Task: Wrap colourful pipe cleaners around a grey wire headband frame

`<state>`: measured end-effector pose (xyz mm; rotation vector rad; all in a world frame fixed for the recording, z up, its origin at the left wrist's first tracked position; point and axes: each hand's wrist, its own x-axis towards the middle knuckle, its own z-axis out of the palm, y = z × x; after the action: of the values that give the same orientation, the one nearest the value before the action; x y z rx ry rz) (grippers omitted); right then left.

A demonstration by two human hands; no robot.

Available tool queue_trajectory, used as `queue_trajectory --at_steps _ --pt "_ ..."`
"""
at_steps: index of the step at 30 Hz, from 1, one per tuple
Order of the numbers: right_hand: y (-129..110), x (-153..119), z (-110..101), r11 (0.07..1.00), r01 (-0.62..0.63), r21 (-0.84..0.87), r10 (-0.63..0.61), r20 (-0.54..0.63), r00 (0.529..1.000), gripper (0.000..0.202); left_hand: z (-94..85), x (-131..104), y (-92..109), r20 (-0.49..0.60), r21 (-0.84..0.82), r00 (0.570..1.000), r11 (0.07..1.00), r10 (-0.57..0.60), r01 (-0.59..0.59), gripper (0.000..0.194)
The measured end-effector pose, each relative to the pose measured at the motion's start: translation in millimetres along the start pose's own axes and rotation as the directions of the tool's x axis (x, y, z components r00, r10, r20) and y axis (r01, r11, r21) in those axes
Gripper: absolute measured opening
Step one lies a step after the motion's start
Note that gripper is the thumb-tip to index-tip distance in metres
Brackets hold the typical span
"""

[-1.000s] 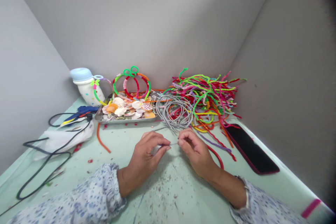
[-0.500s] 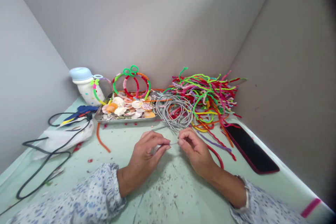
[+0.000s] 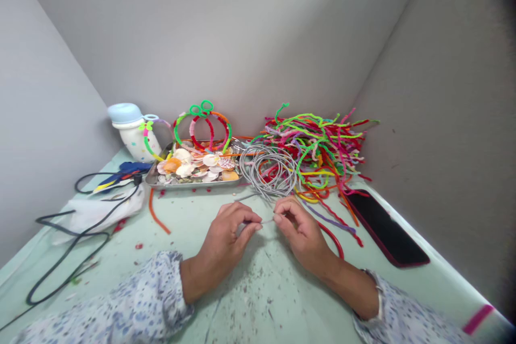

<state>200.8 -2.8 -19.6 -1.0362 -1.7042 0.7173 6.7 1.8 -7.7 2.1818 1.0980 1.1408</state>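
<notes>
You have both hands raised just over the table (image 3: pixel 250 290), fingertips facing each other with a small gap between them. Your left hand (image 3: pixel 220 242) pinches one part of a thin grey wire (image 3: pixel 267 221) between thumb and forefinger, and your right hand (image 3: pixel 304 239) appears to pinch the other part in curled fingers. The wire spans the gap, and only that short stretch shows clearly; you cannot tell from here whether it joins the coil of grey wire (image 3: pixel 278 189) just beyond your fingertips.

The step in hand looks like fine two-handed handling of the wire. The next move seems to call for a firm pinch on both sides, small finger motions and a clear view of the gap, since a wire this thin could slip or spring away.

Beyond your right hand lies a tangled pile of fuzzy craft stems (image 3: pixel 318 142), with loose strands trailing toward your wrist and a red loop (image 3: pixel 337 242) beside it. A phone (image 3: pixel 389 231) lies to the right of that hand. Beyond your left hand sits a metal tray (image 3: pixel 193 187) of shells (image 3: pixel 184 170), with colourful fuzzy rings (image 3: pixel 229 131) standing upright at it. Farther out to the left are a bottle (image 3: pixel 139 142), a black cable (image 3: pixel 80 236) and a white plastic bag (image 3: pixel 100 212).
</notes>
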Motion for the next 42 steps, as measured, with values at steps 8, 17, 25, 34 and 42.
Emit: queue_trajectory --at_steps 8,17,25,34,42 --pt "0.9 0.8 -0.5 0.998 0.046 -0.039 -0.045 0.033 0.998 0.009 -1.7 3.1 1.6 0.138 0.006 0.977 0.987 -0.16 0.161 0.008" --pt "0.7 1.5 -1.5 0.995 0.081 -0.049 -0.077 0.082 0.994 0.009 -3.5 4.7 -2.3 0.26 0.04 0.955 0.989 -0.145 0.14 0.014" --pt "1.6 3.5 -2.1 0.998 0.005 0.06 -0.007 0.028 1.0 0.011 -5.3 6.4 -1.8 0.271 -0.081 0.957 0.988 -0.103 0.129 0.018" --pt "3.4 2.1 -1.1 0.99 0.003 0.139 -0.006 0.022 1.0 0.012 -7.2 10.2 6.2 0.337 -0.171 0.929 0.96 -0.155 0.222 0.027" --pt "3.4 0.7 -3.5 0.989 0.071 0.126 -0.077 0.038 0.996 0.012 -11.5 10.9 14.8 0.449 -0.259 0.867 0.897 -0.216 0.357 0.029"
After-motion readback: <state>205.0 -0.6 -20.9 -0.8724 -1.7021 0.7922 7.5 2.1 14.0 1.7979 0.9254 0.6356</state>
